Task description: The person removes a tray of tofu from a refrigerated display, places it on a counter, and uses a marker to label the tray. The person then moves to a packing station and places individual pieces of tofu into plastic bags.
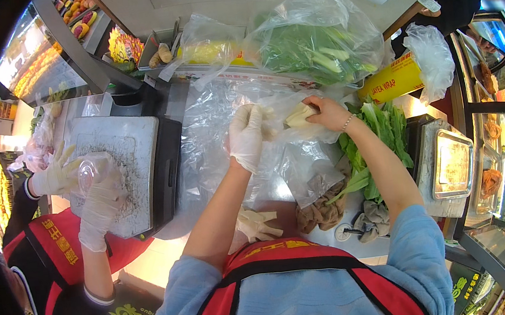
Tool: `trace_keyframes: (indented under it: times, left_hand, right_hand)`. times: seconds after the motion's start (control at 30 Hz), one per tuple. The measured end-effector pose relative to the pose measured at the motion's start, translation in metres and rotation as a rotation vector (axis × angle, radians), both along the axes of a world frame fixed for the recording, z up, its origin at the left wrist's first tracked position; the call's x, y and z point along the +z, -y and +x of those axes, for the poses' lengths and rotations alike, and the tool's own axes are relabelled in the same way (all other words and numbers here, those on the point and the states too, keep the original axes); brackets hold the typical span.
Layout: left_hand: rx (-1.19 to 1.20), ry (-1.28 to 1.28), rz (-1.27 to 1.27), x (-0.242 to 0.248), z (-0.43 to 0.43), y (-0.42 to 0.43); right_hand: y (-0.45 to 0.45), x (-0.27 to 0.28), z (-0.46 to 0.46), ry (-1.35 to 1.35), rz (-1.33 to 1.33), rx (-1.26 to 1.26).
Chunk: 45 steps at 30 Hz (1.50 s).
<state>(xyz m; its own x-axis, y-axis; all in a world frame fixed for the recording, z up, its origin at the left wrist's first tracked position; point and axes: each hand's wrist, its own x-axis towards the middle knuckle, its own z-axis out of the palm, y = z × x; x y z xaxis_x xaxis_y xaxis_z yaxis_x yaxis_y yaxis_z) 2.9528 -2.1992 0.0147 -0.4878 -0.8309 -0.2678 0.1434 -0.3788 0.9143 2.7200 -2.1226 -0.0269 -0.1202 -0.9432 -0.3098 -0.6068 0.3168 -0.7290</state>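
In a white glove, my left hand (246,137) is curled with its fingertips drawn together at the clear plastic bags (212,129) on the worktop. Whether it pinches the plastic or another thing is hard to see. Bare, with a bracelet at the wrist, my right hand (321,112) holds a pale cream folded item (299,115) over the clear plastic. Its folds do not settle whether it is a latex glove or food. A cream latex glove (259,223) lies at the near edge by my apron (285,248).
Leafy greens (383,130) lie under my right forearm, beside a brown cloth (325,212). A bag of greens (315,54) and a yellow wrap box (387,78) sit behind. At left, a co-worker's gloved hands (101,210) hold a clear plastic container (94,169) over a scale (140,183).
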Motion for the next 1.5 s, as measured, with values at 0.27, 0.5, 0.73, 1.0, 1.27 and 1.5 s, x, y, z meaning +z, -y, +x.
trace_keyframes:
  times: [0.27,0.5,0.73,1.0,1.27,1.5]
  left_hand:
    - [0.006,0.039,-0.091,-0.004,0.009,0.004]
    - [0.1,0.081,-0.352,-0.003,0.029,0.0]
    - [-0.004,0.088,-0.432,0.029,0.097,-0.022]
    - [-0.018,0.25,-0.334,0.024,0.249,-0.075]
    - [0.344,0.139,-0.131,0.021,0.399,-0.073]
    - [0.237,0.178,-0.293,0.001,0.425,-0.042]
  right_hand:
    - [-0.021,0.041,0.028,-0.182,-0.214,0.158]
    - [-0.046,0.128,0.055,-0.019,-0.267,0.202]
    - [-0.04,0.194,0.113,-0.03,-0.181,0.379]
    - [0.005,0.237,0.216,-0.189,-0.262,0.444]
    - [0.125,0.251,0.348,0.169,-0.2,0.422]
    - [0.229,0.199,0.434,0.492,0.209,0.31]
